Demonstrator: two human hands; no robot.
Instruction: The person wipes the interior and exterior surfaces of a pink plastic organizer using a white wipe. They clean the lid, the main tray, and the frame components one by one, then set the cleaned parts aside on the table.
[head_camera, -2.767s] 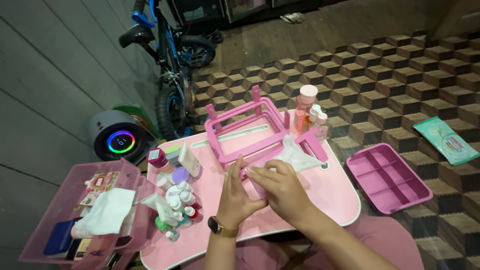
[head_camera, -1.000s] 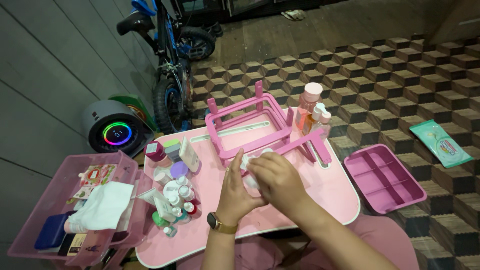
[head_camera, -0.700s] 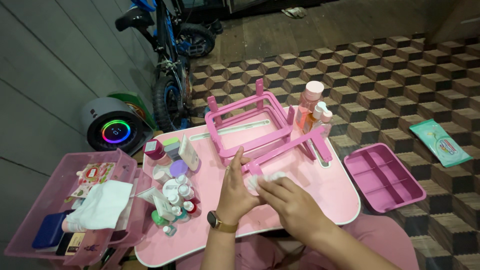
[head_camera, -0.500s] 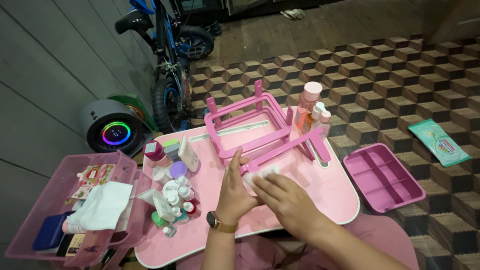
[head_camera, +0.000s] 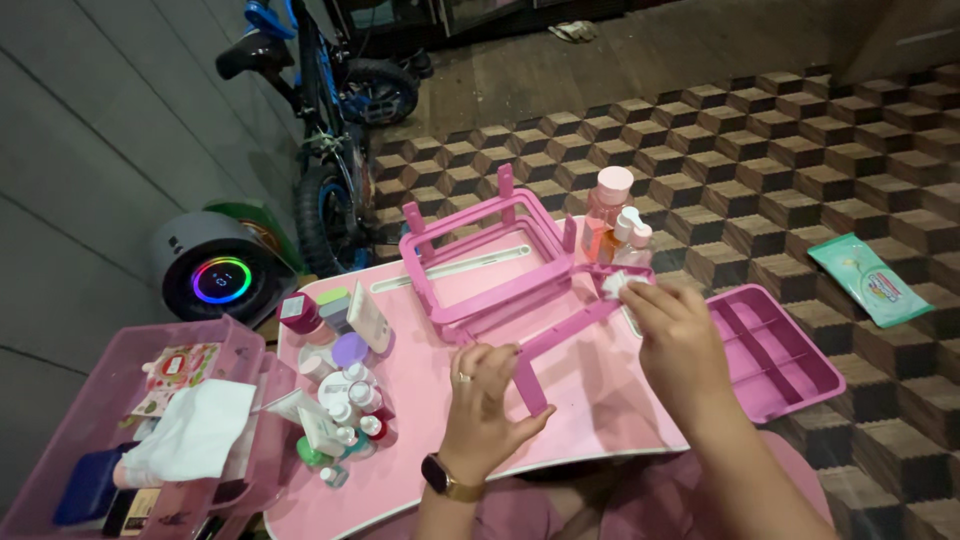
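Head camera view, looking down at a small pink lap table (head_camera: 600, 400) set on a floor of brown cube-patterned tiles. The left hand (head_camera: 490, 400), with a ring on one finger and a watch at the wrist, curls its fingers around the near leg of a pink plastic rack frame (head_camera: 490, 270) that lies tipped on the table top; the grip is loosely closed about that bar. The right hand (head_camera: 680, 335) reaches to the far right corner of the frame and pinches a small white wipe (head_camera: 612, 283) between thumb and fingertips, pressing it against the pink bar there. The frame spans the middle and far side of the table, its short posts pointing up and away.

Just behind the wipe stand a pink-capped bottle (head_camera: 608, 200) and a smaller pump bottle (head_camera: 632, 235), close together. On the table's left side sits a cluster of small cosmetic bottles and jars (head_camera: 340, 390). Left of the table, a pink see-through storage box (head_camera: 130, 430) holds a white cloth and small packets. Right of the table, touching its edge, lies a pink divided tray (head_camera: 780, 350). Farther right on the tiles is a green pack of wipes (head_camera: 865, 280). Beyond the table, a round speaker with a glowing coloured ring (head_camera: 220, 280) sits beside a blue bicycle (head_camera: 320, 120).
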